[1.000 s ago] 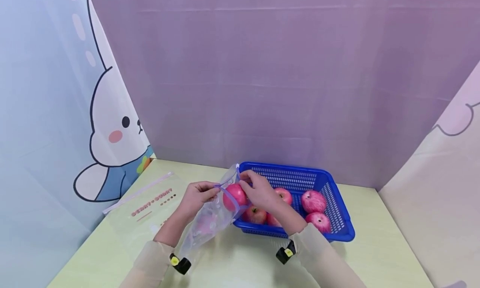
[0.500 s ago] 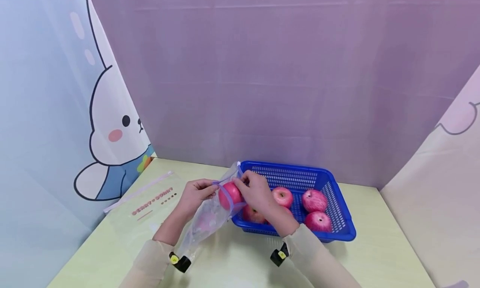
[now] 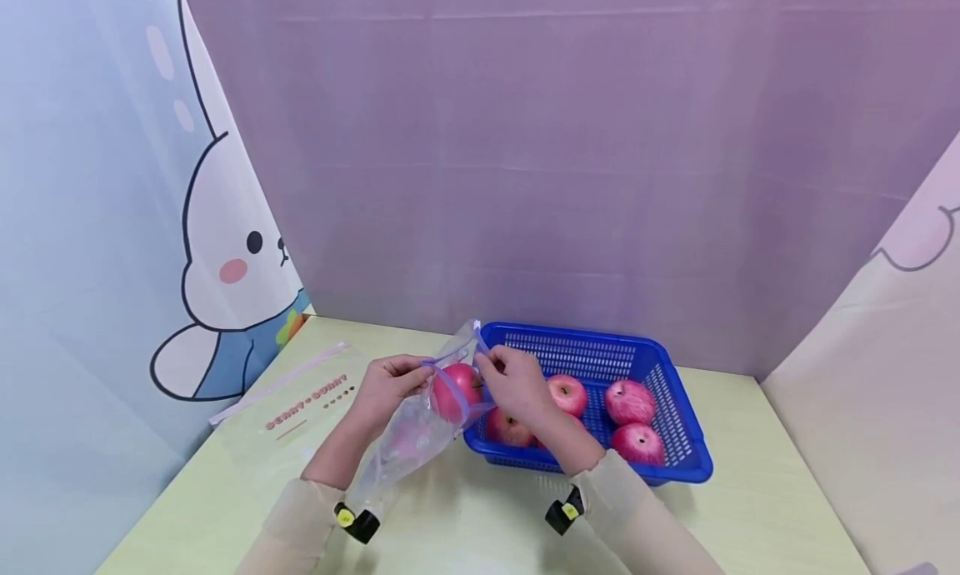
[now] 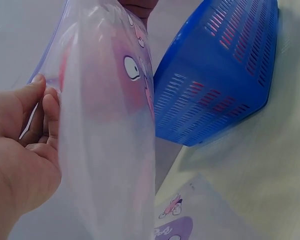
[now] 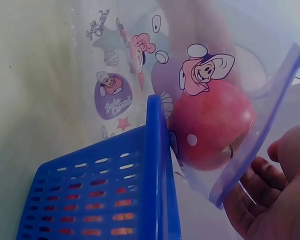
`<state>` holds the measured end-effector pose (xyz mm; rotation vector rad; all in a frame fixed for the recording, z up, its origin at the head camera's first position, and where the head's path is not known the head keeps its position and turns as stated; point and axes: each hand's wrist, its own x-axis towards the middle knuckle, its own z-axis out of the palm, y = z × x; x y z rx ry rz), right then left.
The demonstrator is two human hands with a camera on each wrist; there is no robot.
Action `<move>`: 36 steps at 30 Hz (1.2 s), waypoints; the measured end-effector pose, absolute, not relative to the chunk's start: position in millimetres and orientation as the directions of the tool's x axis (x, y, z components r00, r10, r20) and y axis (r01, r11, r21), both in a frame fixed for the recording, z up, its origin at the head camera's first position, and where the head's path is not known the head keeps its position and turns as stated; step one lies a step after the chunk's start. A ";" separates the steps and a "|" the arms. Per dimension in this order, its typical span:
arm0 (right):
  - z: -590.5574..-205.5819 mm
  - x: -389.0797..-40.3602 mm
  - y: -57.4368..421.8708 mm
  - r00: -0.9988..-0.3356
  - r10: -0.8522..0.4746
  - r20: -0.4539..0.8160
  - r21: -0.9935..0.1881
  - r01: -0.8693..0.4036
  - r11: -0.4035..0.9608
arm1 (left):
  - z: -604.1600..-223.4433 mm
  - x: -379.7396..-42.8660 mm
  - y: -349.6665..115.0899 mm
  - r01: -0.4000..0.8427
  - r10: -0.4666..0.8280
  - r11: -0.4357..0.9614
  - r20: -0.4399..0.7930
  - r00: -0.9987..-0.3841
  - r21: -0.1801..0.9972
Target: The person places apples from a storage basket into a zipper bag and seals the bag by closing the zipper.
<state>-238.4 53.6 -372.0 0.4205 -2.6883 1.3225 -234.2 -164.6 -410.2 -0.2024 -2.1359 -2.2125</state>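
Note:
My left hand pinches the purple zip strip of a clear zip bag printed with cartoon figures. Just inside the bag's spread mouth sits a red apple, its stem visible in the right wrist view near the strip. Lower down, a pinkish patch shows through the plastic. My right hand is at the other side of the mouth. Its loosely bent fingers are right at the zip strip, with the thumb apart from them, and the apple is outside its grasp.
A blue perforated basket with several apples stands to the right, its left rim against the bag in the right wrist view. A second zip bag with red lettering lies flat on the table at the left. A purple backdrop hangs behind.
The apple has moved left and slightly down into the bag's mouth. My right hand's fingers, on the apple before, have come off it to the bag's edge. The left hand keeps its pinch.

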 end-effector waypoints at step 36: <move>-359.4 -251.1 117.3 -0.964 -0.181 0.197 -0.734 -0.267 0.625 | -369.8 -248.0 -187.5 0.170 -0.018 -0.004 0.170 -0.985 0.985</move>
